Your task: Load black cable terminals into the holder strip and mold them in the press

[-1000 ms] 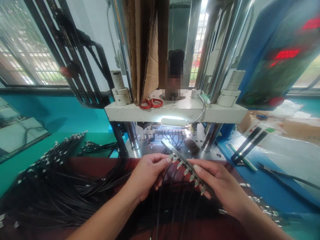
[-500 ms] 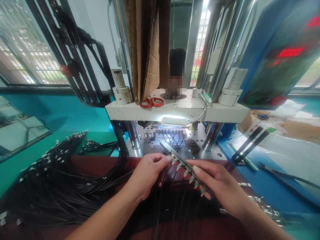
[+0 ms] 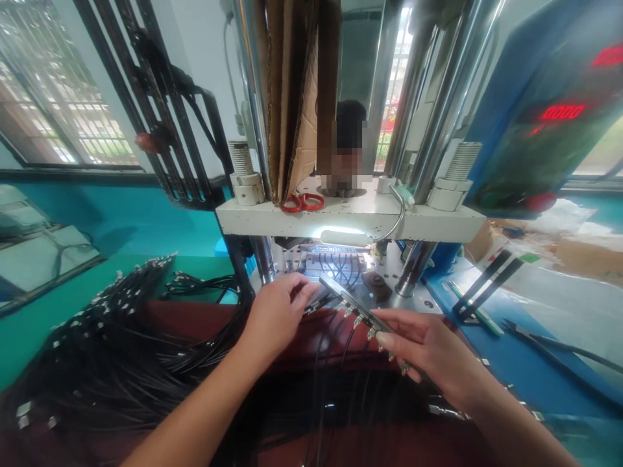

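Observation:
My right hand [image 3: 421, 347] grips the lower right end of a narrow metal bar [image 3: 353, 303], thumb on top and fingers beneath. Several small metal cable connectors [image 3: 359, 321] sit in a row along the bar's near edge, and black cables [image 3: 318, 383] hang down from it. Just left of the bar's upper end is my left hand [image 3: 280, 314], with thumb and forefinger closed. Dark connector-like pieces [image 3: 317, 302] show beside its fingertips; whether the fingers hold anything is hidden.
Behind the hands stands a press with a white plate [image 3: 413, 224], a lamp [image 3: 345, 238] and a lit mould [image 3: 335, 261]. Red-handled scissors [image 3: 304, 202] lie on the plate. Bundled black cables [image 3: 111, 350] cover the left side. Pliers [image 3: 530, 334] rest on the blue surface at right.
My left hand has drawn back to the left, off the upper end of the bar. The right hand still holds the bar at nearly the same tilt.

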Tool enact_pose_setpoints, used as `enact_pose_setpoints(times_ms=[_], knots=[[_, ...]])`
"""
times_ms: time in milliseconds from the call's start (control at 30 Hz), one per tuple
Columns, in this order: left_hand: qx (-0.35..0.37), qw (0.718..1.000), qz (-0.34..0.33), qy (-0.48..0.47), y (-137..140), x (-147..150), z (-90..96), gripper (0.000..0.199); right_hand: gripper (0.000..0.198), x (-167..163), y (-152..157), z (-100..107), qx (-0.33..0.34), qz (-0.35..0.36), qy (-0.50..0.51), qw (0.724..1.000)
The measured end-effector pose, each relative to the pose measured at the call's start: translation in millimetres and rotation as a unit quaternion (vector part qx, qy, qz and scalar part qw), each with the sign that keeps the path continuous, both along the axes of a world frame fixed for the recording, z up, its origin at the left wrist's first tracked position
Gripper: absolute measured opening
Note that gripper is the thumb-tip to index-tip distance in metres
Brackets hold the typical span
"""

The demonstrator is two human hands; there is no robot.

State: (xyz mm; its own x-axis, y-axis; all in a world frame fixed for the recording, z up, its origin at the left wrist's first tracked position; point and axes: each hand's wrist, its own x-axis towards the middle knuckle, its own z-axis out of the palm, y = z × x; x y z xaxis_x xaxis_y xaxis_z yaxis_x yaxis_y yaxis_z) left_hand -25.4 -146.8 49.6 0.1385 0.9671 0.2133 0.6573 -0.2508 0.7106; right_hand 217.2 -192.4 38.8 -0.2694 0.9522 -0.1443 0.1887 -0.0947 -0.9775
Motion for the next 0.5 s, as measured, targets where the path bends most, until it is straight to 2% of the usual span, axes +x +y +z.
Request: enact_pose_setpoints(times_ms=[33,67,133,200,300,400,500], knots=[[0.029,0.999,-0.007,0.044,2.5,-5.3,-2.4,0.034,0.049,1.3,0.1,1.9,-0.005,0.006,-0.002,1.0],[0.029,0.996,-0.025,0.078,4.6,-9.6,-6.4,0.043,0.048,2.7,0.1,4.1,-0.011,0.014,-0.003,1.0],[-0.022,0.99,-0.061,0.122,8.2,-14.6,-16.7,0.055,0.043,5.4,-0.1,8.3,-0.018,0.036,-0.005,0.999],[-0.069,0.985,-0.067,0.142,12.1,-16.8,-25.3,0.04,0.038,8.0,-0.3,10.7,-0.018,0.057,-0.016,0.998],[-0.086,0.986,-0.064,0.13,19.1,-21.2,-26.7,0.017,0.032,12.6,0.6,7.8,-0.025,0.095,-0.038,0.994],[-0.09,0.989,-0.064,0.103,24.8,-29.9,-19.0,0.014,0.034,18.4,3.8,-1.5,-0.037,0.128,-0.05,0.99],[-0.085,0.992,-0.058,0.068,27.4,-38.1,-14.6,0.02,0.039,21.5,8.8,-8.6,-0.056,0.163,-0.064,0.983]])
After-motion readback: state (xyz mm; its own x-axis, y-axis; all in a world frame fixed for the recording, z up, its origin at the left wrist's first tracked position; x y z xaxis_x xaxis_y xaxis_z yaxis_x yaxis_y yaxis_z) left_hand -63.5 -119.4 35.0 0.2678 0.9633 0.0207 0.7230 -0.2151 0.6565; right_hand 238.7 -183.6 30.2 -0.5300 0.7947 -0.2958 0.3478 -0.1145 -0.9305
